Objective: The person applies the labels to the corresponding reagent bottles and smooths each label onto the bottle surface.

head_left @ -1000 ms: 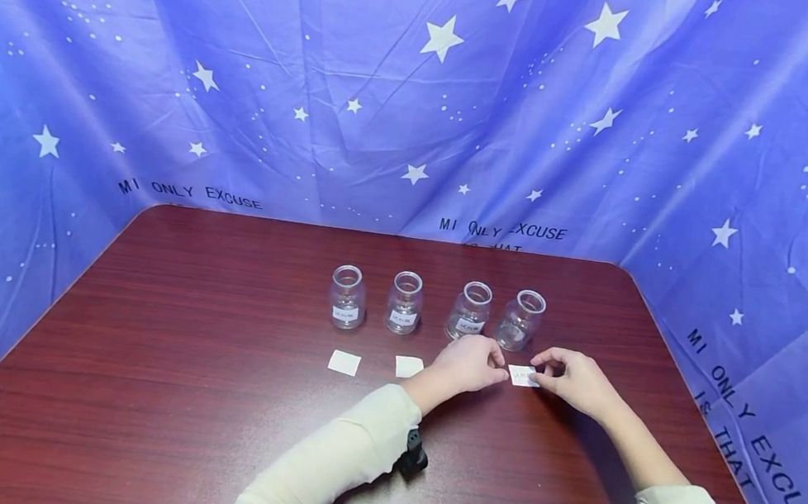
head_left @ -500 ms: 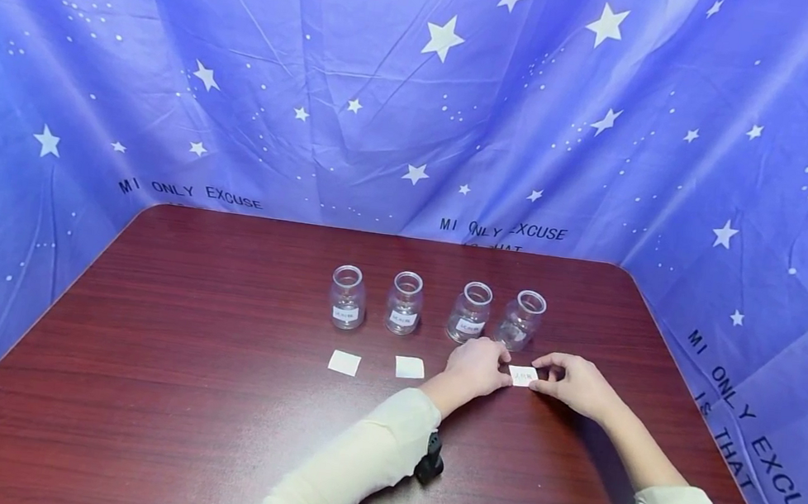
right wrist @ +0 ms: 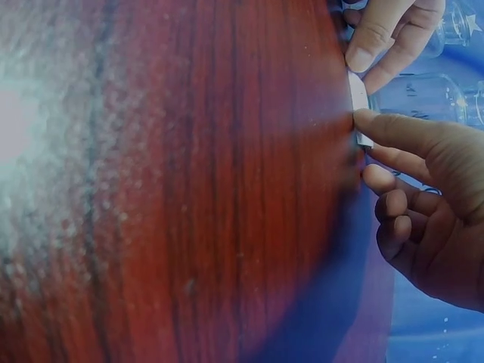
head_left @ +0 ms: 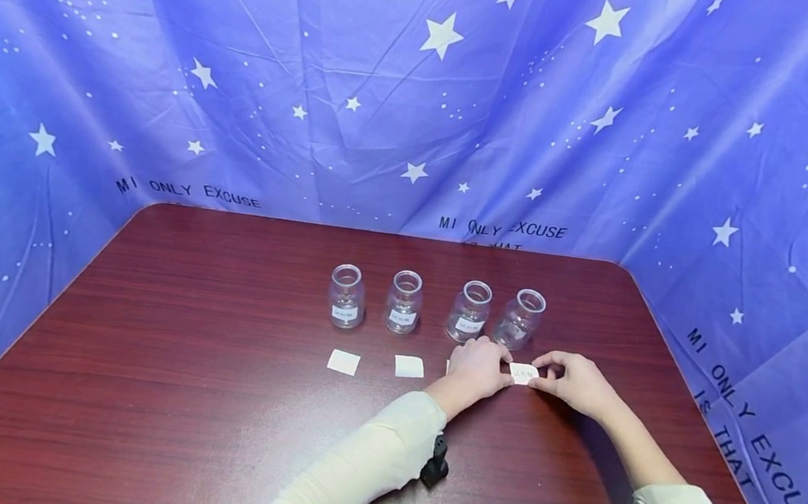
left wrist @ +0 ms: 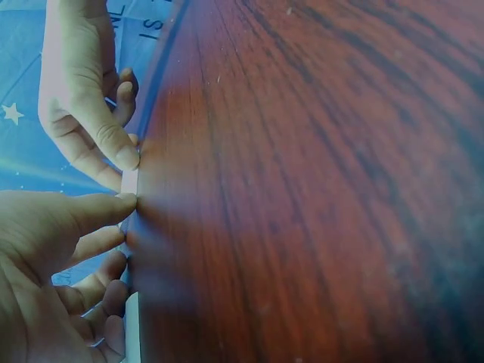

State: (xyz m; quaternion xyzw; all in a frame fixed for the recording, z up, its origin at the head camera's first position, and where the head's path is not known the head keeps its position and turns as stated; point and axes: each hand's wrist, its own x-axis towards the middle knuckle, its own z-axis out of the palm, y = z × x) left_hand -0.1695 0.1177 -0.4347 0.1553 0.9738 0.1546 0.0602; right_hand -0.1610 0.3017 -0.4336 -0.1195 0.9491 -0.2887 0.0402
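Observation:
A small white paper label (head_left: pixel 523 374) with dark printed characters is held between both hands, just in front of the rightmost jar. My left hand (head_left: pixel 480 369) pinches its left edge between thumb and fingers; my right hand (head_left: pixel 579 382) pinches the right edge. The label bows slightly upward along its far side. In the right wrist view the label (right wrist: pixel 358 92) shows edge-on between the thumbs. Behind the hands stands the rightmost glass jar (head_left: pixel 522 315), tilted-looking and open-topped. Beside it, another glass jar (head_left: pixel 473 306) bears a white printed label low on its front.
Two more labelled glass jars, one (head_left: pixel 406 295) centre and one (head_left: pixel 347 291) left, stand in the same row. White slips lie before them, one left (head_left: pixel 343 362) and one (head_left: pixel 409 366) centre; another (head_left: pixel 447 367) is mostly behind the left hand. A starry blue curtain (head_left: pixel 283 64) surrounds the table.
My left hand has moved right to the label and now pinches its left edge. The label, flat earlier, now bows slightly. My right hand has barely moved; the jars stay in place.

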